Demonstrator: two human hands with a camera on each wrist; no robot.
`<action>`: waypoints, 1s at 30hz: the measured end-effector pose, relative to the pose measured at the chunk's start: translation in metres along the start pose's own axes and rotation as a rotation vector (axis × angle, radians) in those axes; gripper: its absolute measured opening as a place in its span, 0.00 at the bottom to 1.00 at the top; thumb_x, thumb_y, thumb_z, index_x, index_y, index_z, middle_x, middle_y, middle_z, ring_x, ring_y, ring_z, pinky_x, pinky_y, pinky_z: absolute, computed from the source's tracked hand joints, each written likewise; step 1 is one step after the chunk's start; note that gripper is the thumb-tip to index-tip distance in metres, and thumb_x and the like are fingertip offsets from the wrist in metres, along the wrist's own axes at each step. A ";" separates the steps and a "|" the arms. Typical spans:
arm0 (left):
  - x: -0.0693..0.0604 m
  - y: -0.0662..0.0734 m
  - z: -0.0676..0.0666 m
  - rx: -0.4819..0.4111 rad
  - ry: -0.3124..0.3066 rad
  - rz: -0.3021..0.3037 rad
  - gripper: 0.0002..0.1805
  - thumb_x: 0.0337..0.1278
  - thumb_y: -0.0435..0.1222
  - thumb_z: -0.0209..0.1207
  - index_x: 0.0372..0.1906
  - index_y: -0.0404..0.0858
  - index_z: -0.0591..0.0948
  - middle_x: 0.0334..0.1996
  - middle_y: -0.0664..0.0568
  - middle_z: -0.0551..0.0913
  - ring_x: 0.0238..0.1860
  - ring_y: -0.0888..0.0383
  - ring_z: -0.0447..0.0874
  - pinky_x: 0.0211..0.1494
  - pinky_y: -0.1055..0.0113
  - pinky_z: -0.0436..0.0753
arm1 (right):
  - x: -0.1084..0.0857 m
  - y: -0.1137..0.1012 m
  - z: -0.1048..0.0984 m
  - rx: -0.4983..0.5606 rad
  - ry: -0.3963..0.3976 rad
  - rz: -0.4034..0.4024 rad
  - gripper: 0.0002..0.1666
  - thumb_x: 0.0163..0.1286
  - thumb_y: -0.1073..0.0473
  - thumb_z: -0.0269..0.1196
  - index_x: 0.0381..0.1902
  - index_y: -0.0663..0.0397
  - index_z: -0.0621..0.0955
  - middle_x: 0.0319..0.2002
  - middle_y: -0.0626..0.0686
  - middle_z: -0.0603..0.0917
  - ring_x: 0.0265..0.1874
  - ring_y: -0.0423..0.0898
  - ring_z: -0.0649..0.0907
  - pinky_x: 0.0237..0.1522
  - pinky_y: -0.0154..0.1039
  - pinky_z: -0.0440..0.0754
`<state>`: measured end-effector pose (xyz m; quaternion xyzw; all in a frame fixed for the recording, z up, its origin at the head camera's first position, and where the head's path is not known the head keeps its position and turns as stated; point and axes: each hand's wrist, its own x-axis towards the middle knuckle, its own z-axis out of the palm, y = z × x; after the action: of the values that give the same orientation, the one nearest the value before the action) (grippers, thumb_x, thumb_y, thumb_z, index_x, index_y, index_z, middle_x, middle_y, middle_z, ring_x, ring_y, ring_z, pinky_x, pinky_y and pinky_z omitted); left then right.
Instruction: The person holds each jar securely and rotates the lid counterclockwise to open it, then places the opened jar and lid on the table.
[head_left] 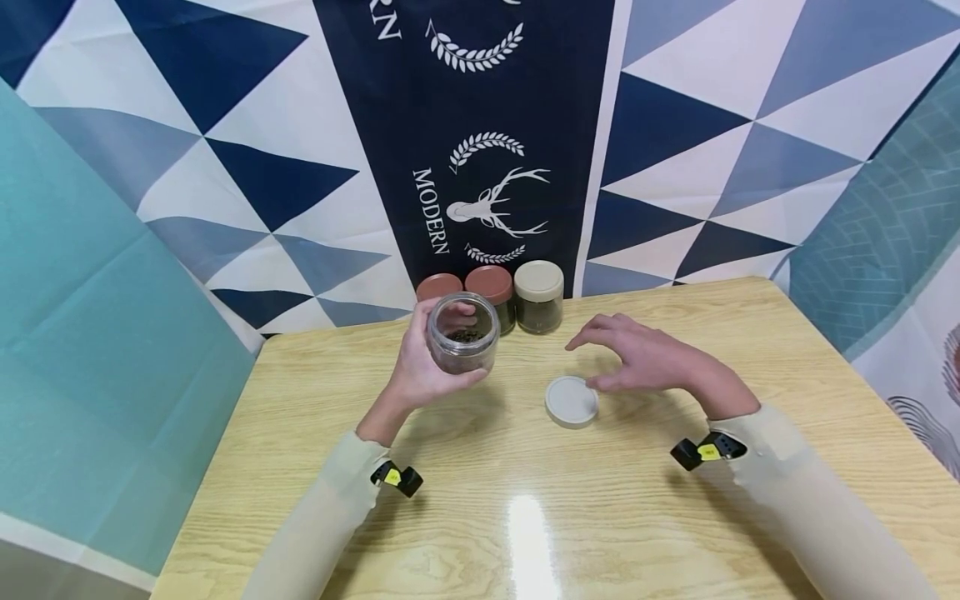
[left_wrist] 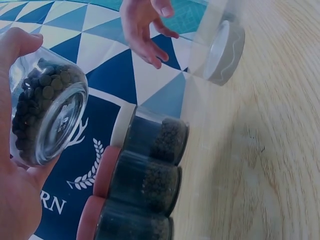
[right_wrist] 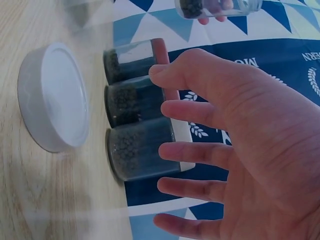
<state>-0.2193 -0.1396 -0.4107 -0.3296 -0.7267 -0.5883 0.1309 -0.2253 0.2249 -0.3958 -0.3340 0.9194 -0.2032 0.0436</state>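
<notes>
An uncovered glass jar [head_left: 463,333] is gripped by my left hand [head_left: 427,367], raised above the table and tilted. Small dark round pieces fill part of this jar [left_wrist: 47,107] in the left wrist view, where the left hand [left_wrist: 20,190] wraps its side. My right hand [head_left: 648,358] hovers with fingers spread, holding nothing, just beside and above a pale round lid [head_left: 572,402] on the table. Seen from the right wrist, the lid [right_wrist: 54,97] lies apart from the right hand [right_wrist: 250,145].
Three closed jars stand in a row at the table's back edge: one with a cream lid [head_left: 538,281], two with reddish lids [head_left: 489,283]. Dark contents show through their glass. Behind them hangs a patterned cloth [head_left: 480,108]. The wooden table [head_left: 450,517] reflects a bright light.
</notes>
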 end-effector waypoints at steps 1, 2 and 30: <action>0.000 0.000 0.001 -0.011 -0.001 0.003 0.53 0.37 0.21 0.82 0.72 0.26 0.66 0.67 0.29 0.82 0.67 0.34 0.86 0.77 0.66 0.82 | 0.000 -0.001 0.000 -0.001 -0.001 -0.003 0.30 0.71 0.47 0.77 0.68 0.45 0.87 0.67 0.59 0.86 0.67 0.65 0.82 0.62 0.72 0.85; 0.001 0.000 0.002 -0.020 -0.005 0.004 0.53 0.37 0.20 0.82 0.72 0.26 0.66 0.67 0.28 0.82 0.67 0.34 0.87 0.77 0.66 0.83 | 0.000 -0.001 0.000 -0.003 -0.002 -0.005 0.30 0.71 0.47 0.77 0.68 0.45 0.87 0.67 0.59 0.85 0.67 0.66 0.82 0.62 0.72 0.85; -0.025 -0.027 0.037 -0.165 -0.224 -0.293 0.53 0.41 0.17 0.82 0.70 0.30 0.61 0.75 0.26 0.78 0.76 0.30 0.82 0.77 0.65 0.85 | 0.004 -0.004 0.004 -0.001 -0.012 -0.004 0.29 0.72 0.47 0.76 0.68 0.47 0.87 0.68 0.60 0.85 0.68 0.66 0.82 0.62 0.72 0.85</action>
<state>-0.2103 -0.1154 -0.4557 -0.2935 -0.7261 -0.6183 -0.0654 -0.2247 0.2184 -0.3977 -0.3370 0.9186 -0.2007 0.0485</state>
